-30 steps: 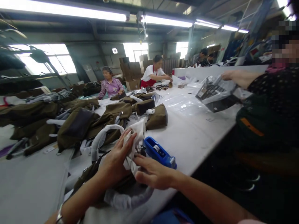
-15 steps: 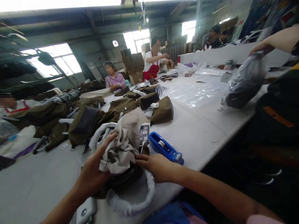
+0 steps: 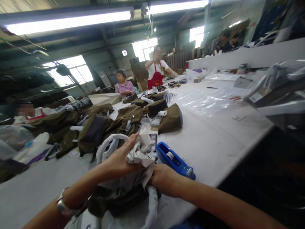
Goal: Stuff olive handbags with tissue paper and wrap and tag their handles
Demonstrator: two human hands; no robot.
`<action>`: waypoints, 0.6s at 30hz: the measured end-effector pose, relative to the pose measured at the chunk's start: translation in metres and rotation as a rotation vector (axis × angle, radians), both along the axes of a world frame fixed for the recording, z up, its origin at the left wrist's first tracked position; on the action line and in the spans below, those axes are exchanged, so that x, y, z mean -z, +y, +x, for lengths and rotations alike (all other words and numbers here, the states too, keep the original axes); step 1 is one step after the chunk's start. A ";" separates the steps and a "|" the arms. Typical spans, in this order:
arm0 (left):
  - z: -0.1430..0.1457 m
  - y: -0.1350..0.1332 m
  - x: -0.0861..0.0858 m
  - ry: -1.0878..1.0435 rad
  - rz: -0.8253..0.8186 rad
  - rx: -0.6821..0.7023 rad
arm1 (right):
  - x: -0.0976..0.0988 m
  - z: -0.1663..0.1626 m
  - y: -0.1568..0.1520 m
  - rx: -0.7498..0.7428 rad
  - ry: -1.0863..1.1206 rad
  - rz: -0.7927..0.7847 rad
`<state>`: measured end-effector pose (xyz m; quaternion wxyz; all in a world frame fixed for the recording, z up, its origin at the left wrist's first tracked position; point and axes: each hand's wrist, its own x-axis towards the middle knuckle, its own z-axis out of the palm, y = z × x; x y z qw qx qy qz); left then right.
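Directly before me on the table is an olive-green bag [image 3: 121, 198], its handles [image 3: 152, 205] wrapped in white. Crumpled pale paper [image 3: 140, 156] bunches up at the top of the bag. My left hand [image 3: 122, 157] is closed on this paper, thumb pointing up. Low on the paper's right side, my right hand [image 3: 164, 178] is curled against the bag's edge; its fingertips are hidden. A blue tape dispenser [image 3: 175, 160] lies just beyond my right hand. Partly behind the paper is a phone [image 3: 153, 141].
More olive bags [image 3: 170, 119] are heaped across the table [image 3: 209, 140]. Clear plastic sheets [image 3: 197, 100] lie farther back. At the right, a co-worker's hand [image 3: 235, 98] shows beside a plastic-wrapped bag [image 3: 267, 89]. Two people [image 3: 125, 87] work across the table; another sits at far left.
Both hands have moved slightly right with the paper, which looks more compressed and lower in the bag. My right fingers have curled in. The co-worker's plastic-wrapped bag now lies at the right.
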<state>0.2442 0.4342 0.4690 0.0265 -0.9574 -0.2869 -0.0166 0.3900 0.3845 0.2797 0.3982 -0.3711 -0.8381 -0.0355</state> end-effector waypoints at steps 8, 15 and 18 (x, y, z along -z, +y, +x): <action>-0.009 0.003 0.022 -0.048 -0.040 0.131 | 0.001 0.043 -0.007 0.116 0.868 -0.097; -0.031 0.003 0.018 -0.038 0.087 0.096 | -0.055 0.111 0.043 0.152 0.902 0.079; -0.031 0.002 0.006 -0.077 0.137 0.117 | -0.097 0.168 0.086 0.231 0.933 0.063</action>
